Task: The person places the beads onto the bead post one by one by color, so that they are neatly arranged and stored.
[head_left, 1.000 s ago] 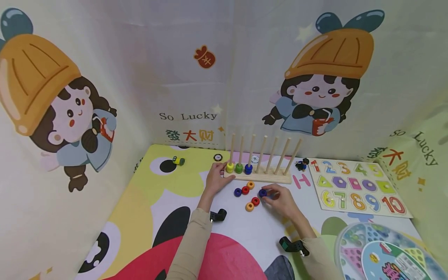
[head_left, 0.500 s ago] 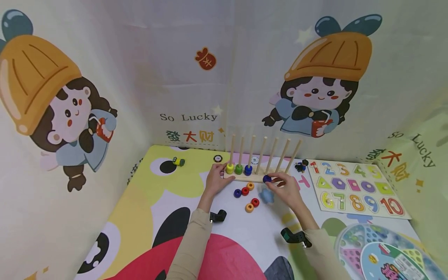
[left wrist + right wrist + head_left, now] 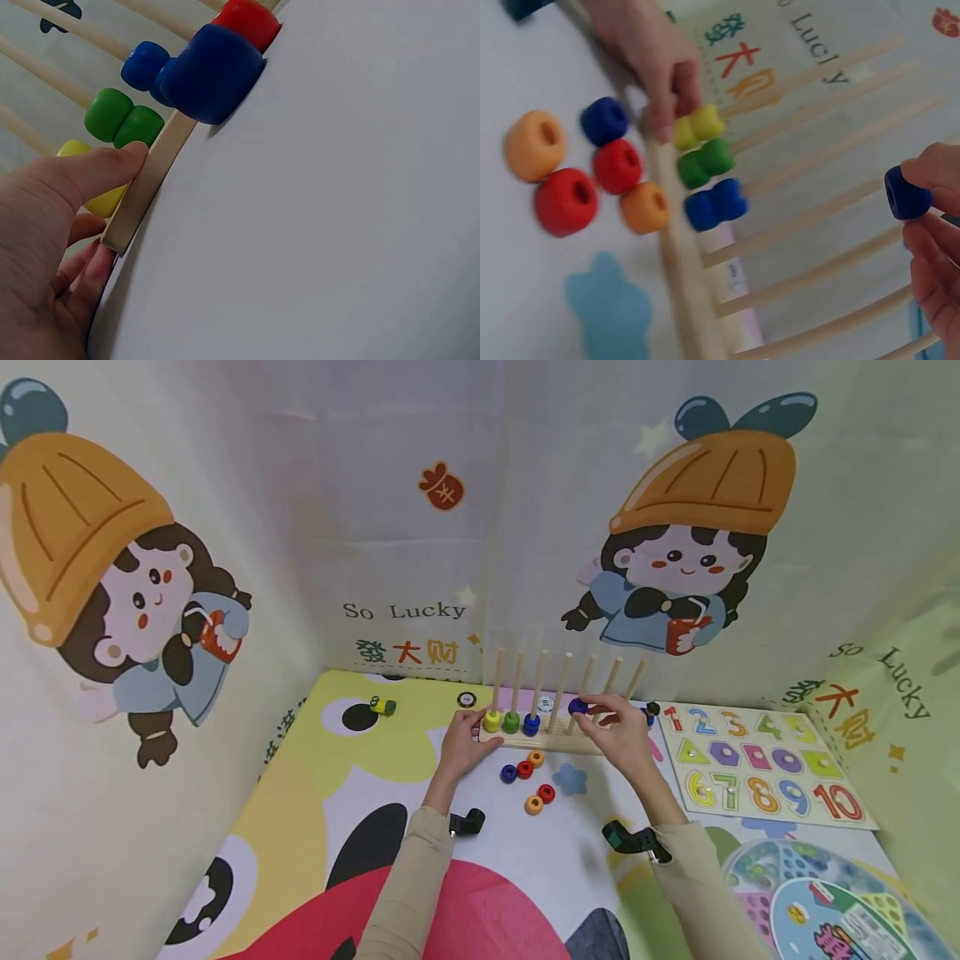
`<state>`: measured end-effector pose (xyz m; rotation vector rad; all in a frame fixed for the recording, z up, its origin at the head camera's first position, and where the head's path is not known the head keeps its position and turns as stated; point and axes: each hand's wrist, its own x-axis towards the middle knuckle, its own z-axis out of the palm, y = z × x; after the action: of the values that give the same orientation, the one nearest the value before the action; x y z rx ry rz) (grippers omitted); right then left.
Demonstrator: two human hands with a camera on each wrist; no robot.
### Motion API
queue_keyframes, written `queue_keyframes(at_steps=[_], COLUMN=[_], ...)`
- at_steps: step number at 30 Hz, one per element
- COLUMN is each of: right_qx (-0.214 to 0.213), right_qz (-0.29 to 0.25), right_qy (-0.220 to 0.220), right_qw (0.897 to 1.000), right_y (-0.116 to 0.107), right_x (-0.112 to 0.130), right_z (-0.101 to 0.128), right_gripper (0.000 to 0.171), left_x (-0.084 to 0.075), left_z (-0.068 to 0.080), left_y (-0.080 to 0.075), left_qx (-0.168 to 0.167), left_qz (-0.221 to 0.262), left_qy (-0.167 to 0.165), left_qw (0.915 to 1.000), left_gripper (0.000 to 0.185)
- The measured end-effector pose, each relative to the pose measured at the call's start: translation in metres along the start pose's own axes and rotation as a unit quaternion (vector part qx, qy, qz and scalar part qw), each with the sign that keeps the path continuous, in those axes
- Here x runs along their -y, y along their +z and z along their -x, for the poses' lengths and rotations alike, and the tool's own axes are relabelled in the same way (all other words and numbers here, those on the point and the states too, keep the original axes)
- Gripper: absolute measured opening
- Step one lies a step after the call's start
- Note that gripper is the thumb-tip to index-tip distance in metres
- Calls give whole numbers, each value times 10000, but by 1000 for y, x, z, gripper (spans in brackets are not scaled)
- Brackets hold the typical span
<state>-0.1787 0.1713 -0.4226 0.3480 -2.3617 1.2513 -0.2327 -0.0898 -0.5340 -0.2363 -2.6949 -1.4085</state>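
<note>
A wooden peg rack (image 3: 547, 742) stands at the back of the table with several upright pegs. Its left end is gripped by my left hand (image 3: 459, 745), thumb along the front edge in the left wrist view. Stacked low on the three leftmost pegs are yellow beads (image 3: 698, 127), green beads (image 3: 706, 163) and lighter blue beads (image 3: 716, 204), two per peg. My right hand (image 3: 624, 737) pinches a dark blue bead (image 3: 906, 193) between thumb and fingers, raised among the bare pegs on the right, overlapping one in the head view.
Loose beads lie in front of the rack: a dark blue bead (image 3: 508, 773), red beads (image 3: 547, 793) and orange beads (image 3: 534, 805). To the right are a number puzzle board (image 3: 772, 764) and a round package (image 3: 840, 918). A small toy (image 3: 383, 705) sits back left.
My right hand has lifted the dark blue bead off the table and carried it up and away from me to the pegs. The left hand stays on the rack's end.
</note>
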Motion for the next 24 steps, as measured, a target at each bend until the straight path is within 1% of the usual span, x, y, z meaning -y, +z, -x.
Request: queue_keyframes(at_steps=[2,9,15,21,24], right_qx=[-104,-199,-354,-424,-441], right_qz=[-64,-294,-194,108,207], right_qy=[-1,-29,-397,-259,-259], right_qw=[9999,9994,9984,9987,9985], right_y=[-3,-15,-18,-13,-11], right_x=[3,23,38,48,49], right_z=[-6,-26,-45,-58,-61], right_gripper=[26,27,28,28,27], left_x=[0,1,0,1,1], left_z=[0,0,1,1,1], left_y=[0,1,-1,-1,-1], left_qx=[-6,6,3,-2,-4], left_qz=[13,30,55,62,91], left_qy=[2,21,68,29,92], left_qw=[10000,10000,10000,10000,9999], left_gripper=[68,67,67,67,67])
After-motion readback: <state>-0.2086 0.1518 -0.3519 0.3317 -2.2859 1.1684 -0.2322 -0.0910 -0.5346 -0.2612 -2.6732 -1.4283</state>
